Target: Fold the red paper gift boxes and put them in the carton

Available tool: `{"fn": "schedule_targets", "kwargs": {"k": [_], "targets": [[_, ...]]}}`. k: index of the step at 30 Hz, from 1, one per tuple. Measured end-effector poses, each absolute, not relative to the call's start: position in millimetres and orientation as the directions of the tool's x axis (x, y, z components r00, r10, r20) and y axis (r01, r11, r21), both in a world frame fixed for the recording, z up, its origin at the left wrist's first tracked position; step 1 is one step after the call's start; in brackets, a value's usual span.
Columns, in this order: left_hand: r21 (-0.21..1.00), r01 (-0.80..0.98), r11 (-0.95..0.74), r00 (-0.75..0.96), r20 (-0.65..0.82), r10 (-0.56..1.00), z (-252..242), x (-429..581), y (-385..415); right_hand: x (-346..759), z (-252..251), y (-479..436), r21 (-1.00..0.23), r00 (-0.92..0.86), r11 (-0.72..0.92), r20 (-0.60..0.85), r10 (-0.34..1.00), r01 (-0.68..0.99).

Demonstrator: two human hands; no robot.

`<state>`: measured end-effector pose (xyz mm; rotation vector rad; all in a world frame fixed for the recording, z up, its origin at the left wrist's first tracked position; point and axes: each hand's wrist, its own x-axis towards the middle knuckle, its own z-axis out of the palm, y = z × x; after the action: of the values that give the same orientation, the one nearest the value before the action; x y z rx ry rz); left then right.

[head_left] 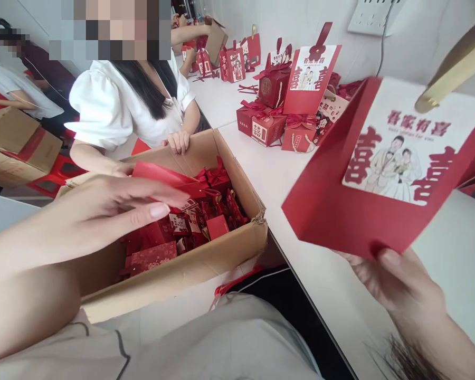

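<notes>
The right hand [396,285], down at about 4 o'clock in the view, pinched the red gift bag [332,206] by its bottom edge, thumb pressed on the near face and the other fingers tucked behind it. The bag was held up off the white table [277,174] at about 3 o'clock, tilted with its top leaning away toward 1 o'clock. It was flat-sided red card with a white panel on the front that showed a drawn wedding couple between large red characters, with a line of smaller red characters above them. A gold handle [455,68] rose from its top toward 1 o'clock. The left hand [114,211] reached in from 9 o'clock over the open cardboard box [221,253], fingers stretched nearly straight and thumb lying beneath them. A flat red card piece [162,177] lay right at the fingertips, and I could not tell whether it was gripped. The box was packed with small red packets and ribbons. At 11 o'clock a co-worker's hand [177,141] rested on the far rim of the box. Small red gift boxes [267,126] with bows stood on the table at 12 o'clock, with a second upright bag [312,79] behind them.
</notes>
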<state>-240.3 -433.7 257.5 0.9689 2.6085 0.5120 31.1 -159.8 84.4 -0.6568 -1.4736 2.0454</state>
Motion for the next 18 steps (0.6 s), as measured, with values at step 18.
{"fn": "schedule_targets", "kwargs": {"k": [18], "targets": [[0.914, 0.4, 0.073, -0.59, 0.196, 0.784, 201.0, -230.9, -360.3, -2.3, 91.9, -201.2, -0.972, -0.883, -0.017, 0.207, 0.421, -0.236]]}}
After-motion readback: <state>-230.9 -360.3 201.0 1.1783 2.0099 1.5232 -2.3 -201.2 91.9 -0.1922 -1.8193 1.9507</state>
